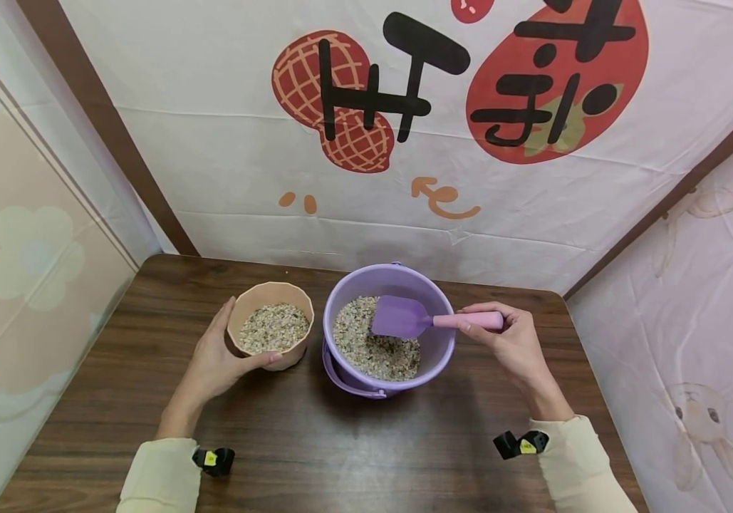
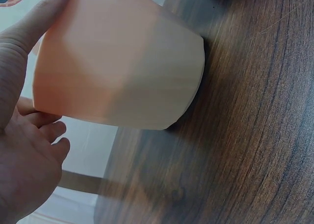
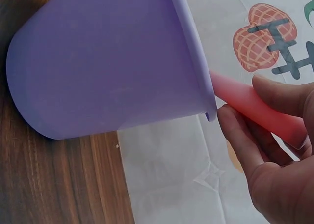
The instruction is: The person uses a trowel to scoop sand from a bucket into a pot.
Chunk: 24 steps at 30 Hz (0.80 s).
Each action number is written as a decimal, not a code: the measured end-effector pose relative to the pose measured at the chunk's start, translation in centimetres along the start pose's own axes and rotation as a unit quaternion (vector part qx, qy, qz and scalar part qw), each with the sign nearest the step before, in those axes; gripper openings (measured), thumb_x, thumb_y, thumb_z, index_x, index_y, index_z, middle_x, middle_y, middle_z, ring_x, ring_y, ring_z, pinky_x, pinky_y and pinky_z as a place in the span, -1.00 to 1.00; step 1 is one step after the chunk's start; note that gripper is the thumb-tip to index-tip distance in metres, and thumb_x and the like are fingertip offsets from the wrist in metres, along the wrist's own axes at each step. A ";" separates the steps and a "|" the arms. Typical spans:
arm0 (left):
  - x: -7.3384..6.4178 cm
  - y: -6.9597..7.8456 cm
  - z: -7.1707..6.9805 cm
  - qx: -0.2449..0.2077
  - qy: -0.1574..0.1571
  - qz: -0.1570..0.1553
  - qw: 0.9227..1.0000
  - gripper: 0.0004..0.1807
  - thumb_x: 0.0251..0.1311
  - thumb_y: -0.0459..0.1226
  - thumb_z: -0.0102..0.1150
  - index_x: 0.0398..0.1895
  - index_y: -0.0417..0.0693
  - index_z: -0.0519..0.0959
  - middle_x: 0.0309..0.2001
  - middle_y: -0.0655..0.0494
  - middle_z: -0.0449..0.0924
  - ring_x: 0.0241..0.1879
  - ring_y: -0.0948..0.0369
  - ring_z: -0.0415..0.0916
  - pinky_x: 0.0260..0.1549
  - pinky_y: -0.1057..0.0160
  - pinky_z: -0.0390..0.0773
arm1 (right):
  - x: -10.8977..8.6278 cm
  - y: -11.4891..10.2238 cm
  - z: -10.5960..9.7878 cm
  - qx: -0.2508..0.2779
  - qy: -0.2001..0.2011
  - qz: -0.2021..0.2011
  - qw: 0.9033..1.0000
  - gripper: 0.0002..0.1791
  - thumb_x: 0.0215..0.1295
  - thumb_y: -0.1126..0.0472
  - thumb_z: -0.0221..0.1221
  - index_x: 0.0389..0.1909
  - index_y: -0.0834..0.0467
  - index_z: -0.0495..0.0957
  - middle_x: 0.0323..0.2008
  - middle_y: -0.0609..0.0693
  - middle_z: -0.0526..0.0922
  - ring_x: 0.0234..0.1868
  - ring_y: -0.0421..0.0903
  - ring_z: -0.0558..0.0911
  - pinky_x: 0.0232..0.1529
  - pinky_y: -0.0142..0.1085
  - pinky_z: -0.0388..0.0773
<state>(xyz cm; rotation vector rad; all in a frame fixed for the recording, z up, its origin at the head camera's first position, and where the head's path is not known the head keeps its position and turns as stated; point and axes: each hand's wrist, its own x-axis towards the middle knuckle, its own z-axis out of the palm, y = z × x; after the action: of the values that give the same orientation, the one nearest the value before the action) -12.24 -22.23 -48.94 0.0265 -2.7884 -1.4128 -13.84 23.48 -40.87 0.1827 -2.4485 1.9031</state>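
My left hand (image 1: pixel 212 367) grips a peach-coloured faceted pot (image 1: pixel 273 293), thumb over the near rim and fingers round its left side. Pale, speckled grains (image 1: pixel 274 328) lie inside the pot. Beside it stands a purple bucket (image 1: pixel 434 353), with the same kind of grains (image 1: pixel 375 356) over its bottom. My right hand (image 1: pixel 520 349) pinches the pink handle (image 3: pixel 260 103) of a small shovel between thumb and fingers, at the bucket's right rim. The shovel's purple blade (image 1: pixel 400 318) is over the grains within the bucket, with no load showing on it.
Both containers are on a dark wood-grain table (image 1: pixel 263 442). Behind the table hangs a white printed cloth (image 1: pixel 225 164), close to the bucket's back, with more cloth at either side. The bucket's handle (image 1: pixel 347 386) hangs down at the front left.
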 end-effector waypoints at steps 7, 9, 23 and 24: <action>0.0 -0.1 0.0 0.000 0.003 0.003 1.000 0.49 -0.19 0.08 0.67 0.65 -0.14 -0.18 0.58 -0.34 -0.11 0.51 -0.31 -0.07 0.34 -0.40 0.10 | 0.3 -0.4 0.5 -0.021 -0.017 -0.011 1.000 -0.70 0.13 0.29 0.50 -0.12 0.31 0.72 -0.26 0.06 0.79 -0.26 -0.15 0.72 -0.33 -0.37 0.64; 0.0 -0.1 0.1 0.000 0.004 0.004 1.000 0.48 -0.19 0.08 0.67 0.65 -0.14 -0.17 0.58 -0.34 -0.10 0.51 -0.31 -0.07 0.34 -0.40 0.10 | 0.4 -0.5 0.6 -0.035 -0.021 -0.016 0.999 -0.70 0.14 0.29 0.50 -0.13 0.30 0.73 -0.29 0.06 0.79 -0.29 -0.18 0.69 -0.37 -0.40 0.61; 0.0 0.0 0.1 -0.001 0.004 0.004 1.000 0.49 -0.19 0.08 0.67 0.65 -0.14 -0.18 0.58 -0.32 -0.12 0.51 -0.30 -0.07 0.35 -0.38 0.11 | 1.3 -1.9 2.1 -0.119 -0.060 -0.025 0.991 -0.77 0.11 0.27 0.51 -0.20 0.18 0.77 -0.34 0.04 0.78 -0.36 -0.13 0.70 -0.42 -0.28 0.67; 0.0 0.0 0.1 -0.001 0.004 0.004 1.000 0.49 -0.19 0.08 0.67 0.65 -0.14 -0.18 0.58 -0.32 -0.12 0.51 -0.30 -0.07 0.35 -0.39 0.11 | 1.3 -2.0 2.1 -0.126 -0.061 -0.027 0.990 -0.78 0.11 0.27 0.51 -0.21 0.17 0.77 -0.34 0.02 0.78 -0.37 -0.13 0.69 -0.42 -0.28 0.67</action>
<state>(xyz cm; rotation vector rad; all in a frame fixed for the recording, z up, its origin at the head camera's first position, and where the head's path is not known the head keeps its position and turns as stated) -12.26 -22.16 -49.04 0.0199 -2.7778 -1.4092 -14.84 20.82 -39.31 0.3619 -2.7047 1.5859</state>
